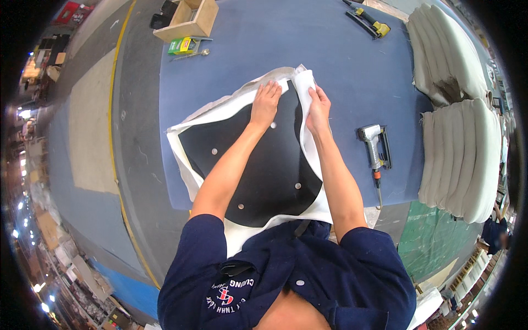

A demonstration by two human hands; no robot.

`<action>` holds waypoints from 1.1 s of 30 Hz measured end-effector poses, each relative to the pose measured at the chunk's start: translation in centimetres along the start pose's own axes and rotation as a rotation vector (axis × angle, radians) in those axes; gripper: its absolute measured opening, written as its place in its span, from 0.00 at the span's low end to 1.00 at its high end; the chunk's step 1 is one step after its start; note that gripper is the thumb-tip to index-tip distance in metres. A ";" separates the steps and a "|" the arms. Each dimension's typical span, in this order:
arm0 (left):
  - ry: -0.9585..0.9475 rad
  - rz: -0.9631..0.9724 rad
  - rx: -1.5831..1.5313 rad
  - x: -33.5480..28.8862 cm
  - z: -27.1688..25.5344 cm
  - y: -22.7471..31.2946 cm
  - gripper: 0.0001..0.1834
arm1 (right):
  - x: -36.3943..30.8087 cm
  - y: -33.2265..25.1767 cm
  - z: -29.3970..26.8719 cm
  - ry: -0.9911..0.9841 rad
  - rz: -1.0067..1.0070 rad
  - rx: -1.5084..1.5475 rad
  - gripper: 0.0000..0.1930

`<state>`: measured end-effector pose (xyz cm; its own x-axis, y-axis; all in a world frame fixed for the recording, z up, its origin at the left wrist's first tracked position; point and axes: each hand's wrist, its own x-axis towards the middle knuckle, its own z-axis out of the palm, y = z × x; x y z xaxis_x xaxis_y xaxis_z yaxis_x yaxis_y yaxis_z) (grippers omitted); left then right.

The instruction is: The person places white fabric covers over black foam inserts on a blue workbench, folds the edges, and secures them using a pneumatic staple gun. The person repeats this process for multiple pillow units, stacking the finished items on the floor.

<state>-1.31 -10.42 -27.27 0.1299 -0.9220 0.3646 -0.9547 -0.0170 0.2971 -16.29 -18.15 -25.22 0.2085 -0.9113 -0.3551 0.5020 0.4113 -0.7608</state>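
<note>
A black seat panel (247, 159) with several round metal inserts lies on the blue worktop in front of me. White padding (220, 114) and a pale fabric cover (231, 95) stick out around its edges. My left hand (265, 105) rests flat on the far edge, its fingers stretched over the folded-in padding. At the far right corner my right hand (318, 112) pinches the white padding's edge between thumb and fingers, where it stands up along the panel's right side. The panel's near edge sits against my shirt, partly behind my forearms.
A silver staple gun (374, 144) with a hose lies to the right; a yellow and black one (371, 22) lies far right. Stacked pale cushion covers (459, 159) line the right edge. A wooden box (190, 22) and a small green carton (182, 46) stand far left.
</note>
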 end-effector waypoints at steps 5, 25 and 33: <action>-0.026 -0.030 -0.061 -0.7 -0.5 4.1 0.25 | -0.8 2.9 -0.3 -0.071 -0.630 -0.873 0.12; -0.225 -0.112 0.136 -2.8 -1.4 2.9 0.37 | -4.8 -9.3 -9.7 0.020 -0.596 -1.243 0.15; -0.213 -0.182 0.111 -3.0 -1.1 3.4 0.36 | -5.9 -12.4 -22.7 0.170 -0.334 -1.855 0.29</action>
<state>-4.69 -7.26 -26.43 0.2539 -0.9601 0.1171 -0.9458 -0.2211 0.2379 -42.80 -17.38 -26.00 0.1754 -0.9835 -0.0436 -0.9405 -0.1543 -0.3027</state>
